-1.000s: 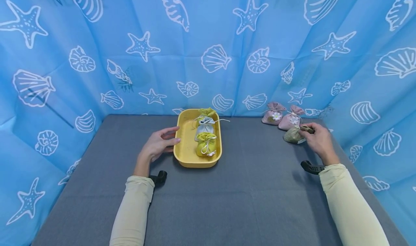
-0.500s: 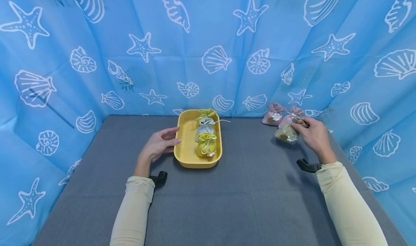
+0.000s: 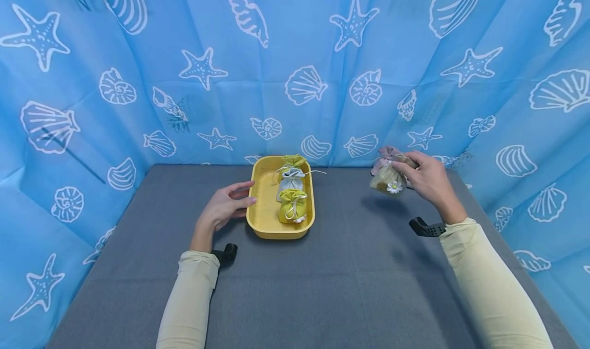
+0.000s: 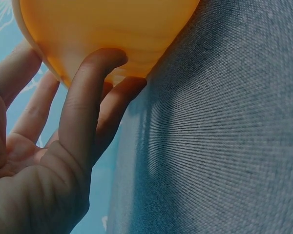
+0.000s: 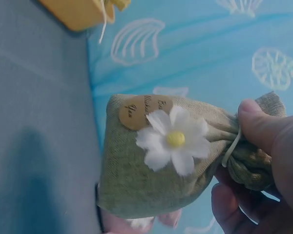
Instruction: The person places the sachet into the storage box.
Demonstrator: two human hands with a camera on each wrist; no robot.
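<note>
My right hand pinches an olive-beige drawstring pouch by its gathered neck, holding it above the table. In the right wrist view this pouch shows a white cloth flower and a round brown tag. My left hand rests its fingers against the left side of a yellow tray, fingers relaxed, as the left wrist view also shows. Inside the tray a yellow-green pouch, a grey pouch and another yellow-green pouch stand in a row along the right side.
A pink pouch stands at the back right of the grey table, partly covered by the held pouch. A second pink one is mostly hidden behind the right hand. A blue shell-patterned curtain encloses the table's back and sides.
My right hand has lifted the olive-beige pouch off the table and carried it leftward, in front of the pink pouches. The left hand and tray have stayed put.
</note>
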